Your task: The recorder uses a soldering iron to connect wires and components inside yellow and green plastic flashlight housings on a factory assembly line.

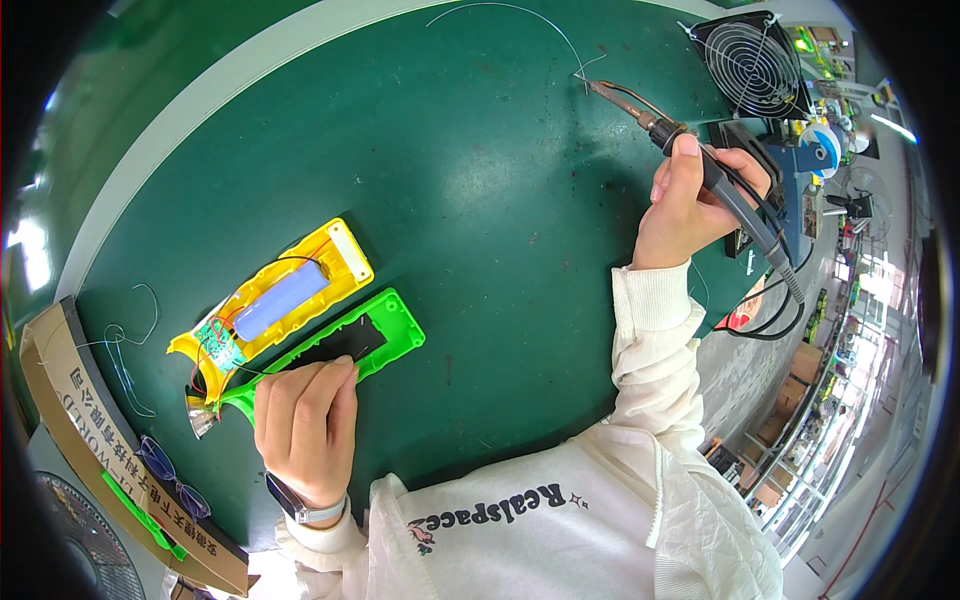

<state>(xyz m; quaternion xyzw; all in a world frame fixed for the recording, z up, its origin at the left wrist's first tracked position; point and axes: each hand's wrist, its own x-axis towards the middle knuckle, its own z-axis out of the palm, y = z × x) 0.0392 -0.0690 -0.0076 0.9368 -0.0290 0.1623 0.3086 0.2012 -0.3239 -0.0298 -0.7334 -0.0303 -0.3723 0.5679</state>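
Note:
My right hand (690,195) grips a soldering iron (725,185) by its dark handle. The iron's tip meets or nearly meets a thin strand of solder wire (545,22) on the far part of the table. Closed in a pinch, my left hand (308,420) rests over the near edge of a green plastic housing half (405,325). A thin black wire (245,369) runs into its fingers. Beyond lies the yellow housing half (355,262), holding a purple-blue battery cell (280,300), a small green circuit board (218,342) and red wires. A silvery lamp cup (201,418) sits at its end.
A black fan with a wire guard (752,65) stands at the far right, near a blue stand with a solder spool (820,150). The iron's cable (775,325) loops off the right edge. At left are loose wire (122,370), glasses (172,478) and a cardboard box (100,430).

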